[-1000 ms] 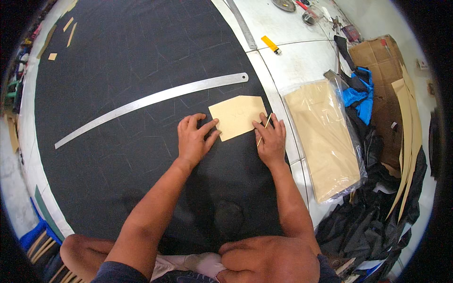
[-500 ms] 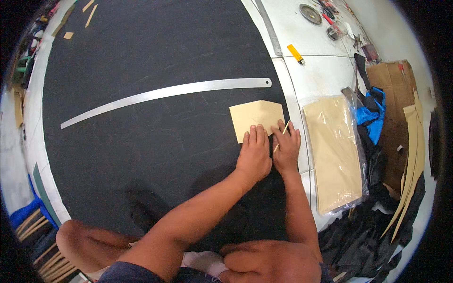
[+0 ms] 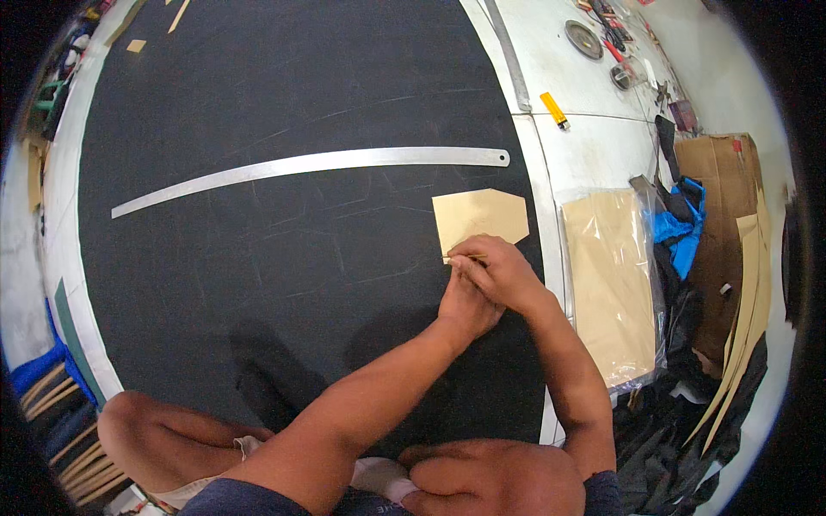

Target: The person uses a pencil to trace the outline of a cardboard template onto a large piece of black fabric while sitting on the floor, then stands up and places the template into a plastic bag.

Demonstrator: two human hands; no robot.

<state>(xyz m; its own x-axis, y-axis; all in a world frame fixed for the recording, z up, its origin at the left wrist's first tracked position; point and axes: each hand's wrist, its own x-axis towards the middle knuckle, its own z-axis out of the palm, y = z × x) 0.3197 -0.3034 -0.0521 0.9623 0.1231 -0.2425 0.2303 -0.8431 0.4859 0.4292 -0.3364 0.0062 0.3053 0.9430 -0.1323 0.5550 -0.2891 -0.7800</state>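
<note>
Card (image 3: 480,215) lies right of the frame's centre on dark cloth (image 3: 215,284). The right hand (image 3: 509,272) pinches a thin stick (image 3: 478,255); the left hand (image 3: 469,308) is too covered to tell. Flat, steady pressure should prevent slipping.

White floor (image 3: 607,159), black cloth (image 3: 284,258) atop; lighter (image 3: 553,111) alongside

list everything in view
floor: 1, white, underneath
cloth: 1, black, on floor
ruler: 1, silver, on cloth
card: 1, tan, on cloth
stick: 1, tan, in right hand
scraps: 2+, tan, far left
lighter: 1, yellow, far right
bar: 1, grey, far right
dish: 1, grey, far right
packet: 1, tan, right
bundle: 1, blue-black, right
cardboard: 1, brown, right
sheets: several, tan, right rim
heap: 1, black, lower right
slats: several, tan, lower left
left hand: 1, bare, near card
right hand: 1, bare, over left
legs: 2, bare, lower edge
</note>
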